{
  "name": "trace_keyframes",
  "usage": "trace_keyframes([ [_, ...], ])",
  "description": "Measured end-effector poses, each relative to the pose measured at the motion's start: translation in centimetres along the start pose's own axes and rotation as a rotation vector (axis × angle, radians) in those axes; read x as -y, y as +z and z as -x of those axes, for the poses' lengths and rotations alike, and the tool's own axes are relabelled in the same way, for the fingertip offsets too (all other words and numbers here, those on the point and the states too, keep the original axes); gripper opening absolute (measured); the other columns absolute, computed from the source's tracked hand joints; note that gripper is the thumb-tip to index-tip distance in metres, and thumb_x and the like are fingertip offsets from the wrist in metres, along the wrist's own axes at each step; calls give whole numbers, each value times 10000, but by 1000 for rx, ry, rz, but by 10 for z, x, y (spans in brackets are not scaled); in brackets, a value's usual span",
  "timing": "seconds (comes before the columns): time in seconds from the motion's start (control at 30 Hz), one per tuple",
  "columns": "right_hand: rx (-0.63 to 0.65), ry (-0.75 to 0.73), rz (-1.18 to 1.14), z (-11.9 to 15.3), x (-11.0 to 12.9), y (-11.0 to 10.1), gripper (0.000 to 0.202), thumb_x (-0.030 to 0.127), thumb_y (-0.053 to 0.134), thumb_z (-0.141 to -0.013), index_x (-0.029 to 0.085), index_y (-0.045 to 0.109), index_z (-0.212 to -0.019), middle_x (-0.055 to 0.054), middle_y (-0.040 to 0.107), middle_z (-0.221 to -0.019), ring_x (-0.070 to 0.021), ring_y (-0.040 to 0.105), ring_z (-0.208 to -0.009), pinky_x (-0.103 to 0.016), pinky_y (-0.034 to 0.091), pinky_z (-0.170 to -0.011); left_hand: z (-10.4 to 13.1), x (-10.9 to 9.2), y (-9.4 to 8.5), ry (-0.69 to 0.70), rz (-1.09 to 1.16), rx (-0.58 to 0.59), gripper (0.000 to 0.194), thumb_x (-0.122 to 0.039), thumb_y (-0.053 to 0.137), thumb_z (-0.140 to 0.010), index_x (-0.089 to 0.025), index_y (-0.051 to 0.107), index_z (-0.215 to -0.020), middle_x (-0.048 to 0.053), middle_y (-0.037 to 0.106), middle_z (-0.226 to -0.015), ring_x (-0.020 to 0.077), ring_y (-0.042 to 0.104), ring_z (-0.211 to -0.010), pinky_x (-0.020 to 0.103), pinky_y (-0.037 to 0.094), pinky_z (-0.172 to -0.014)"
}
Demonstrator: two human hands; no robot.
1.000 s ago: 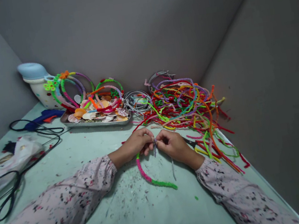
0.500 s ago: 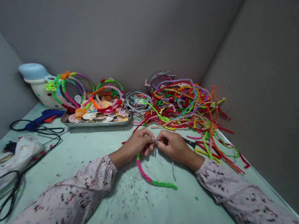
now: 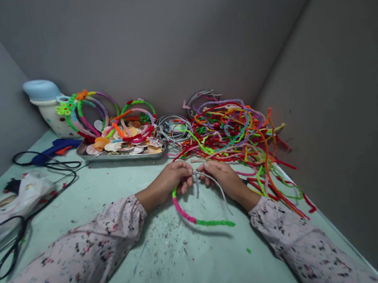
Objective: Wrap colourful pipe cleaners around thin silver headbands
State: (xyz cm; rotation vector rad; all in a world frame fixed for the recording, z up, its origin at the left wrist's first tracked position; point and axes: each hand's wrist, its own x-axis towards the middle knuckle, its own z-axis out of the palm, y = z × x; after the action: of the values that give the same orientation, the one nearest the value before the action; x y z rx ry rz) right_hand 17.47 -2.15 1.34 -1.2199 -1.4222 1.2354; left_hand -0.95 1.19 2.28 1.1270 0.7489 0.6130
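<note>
Across the scene, a pale green table (image 3: pixel 197 275) is stretching out, its near edge being cut off. Two floral sleeves (image 3: pixel 78 256) are reaching in from the near side, also being cropped. At far right, a tangle of fuzzy stems (image 3: pixel 222 126) is sprawling, its lower layers hiding one another. At far left, a metal tray (image 3: pixel 122 157) is holding shells, with fuzzy-wrapped hoops (image 3: pixel 103 108) standing and leaning among them. A blue-lidded container (image 3: pixel 52 116) is standing behind, partly covered by the hoops. At left, a plastic bag (image 3: pixel 30 187) is lying cropped, its contents showing only vaguely, near a blue glue gun (image 3: pixel 54 148).

In the middle, the left hand (image 3: pixel 176 177) is pinching a green-and-pink wrapped band (image 3: pixel 185 213) between thumb and fingers, which are covering its upper part. The right hand (image 3: pixel 218 175) is curling its fingers beside the bare grey wire (image 3: pixel 222 191); whether they are gripping it, I cannot tell. Between the hands, a short purplish strand (image 3: pixel 197 189) is hanging, its upper end looking blurred.
</note>
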Motion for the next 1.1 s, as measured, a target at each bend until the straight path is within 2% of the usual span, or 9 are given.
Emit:
trace_keyframes([
  [0.2, -48, 17, 21, -2, -1, 1, 278, 403, 623, -769, 168, 659, -914, -24, 649, -719, -105, 528, -527, -218, 412, -468, 0, 0, -2, 11, 21, -21, 98, -207, 556, -765, -146, 518, -831, -8, 584, -554, 67, 482, -348, 150, 301, -318],
  [0.4, 4, 9, -13, -1, 1, 0, 298, 407, 672, -726, 175, 662, -912, -2, 628, -681, -98, 500, -515, -220, 386, -466, 0, 0, -3, 9, 48, -28, 88, -214, 546, -780, -143, 517, -823, -8, 580, -554, 60, 480, -347, 142, 311, -320],
  [0.83, 73, -111, 174, 5, 6, 3, 246, 357, 638, -785, 187, 656, -961, -31, 666, -812, -144, 592, -668, -259, 475, -597, 1, -2, 0, 17, 3, -14, 95, -235, 553, -784, -152, 518, -815, -16, 587, -550, 66, 487, -343, 151, 322, -323],
  [1.1, -3, -235, 329, 6, 6, 5, 171, 304, 597, -814, 173, 662, -904, -42, 670, -836, -159, 609, -743, -272, 476, -685, 0, -2, 0, 3, 8, 9, 91, -233, 554, -786, -148, 526, -805, -8, 589, -542, 72, 490, -345, 158, 341, -333],
])
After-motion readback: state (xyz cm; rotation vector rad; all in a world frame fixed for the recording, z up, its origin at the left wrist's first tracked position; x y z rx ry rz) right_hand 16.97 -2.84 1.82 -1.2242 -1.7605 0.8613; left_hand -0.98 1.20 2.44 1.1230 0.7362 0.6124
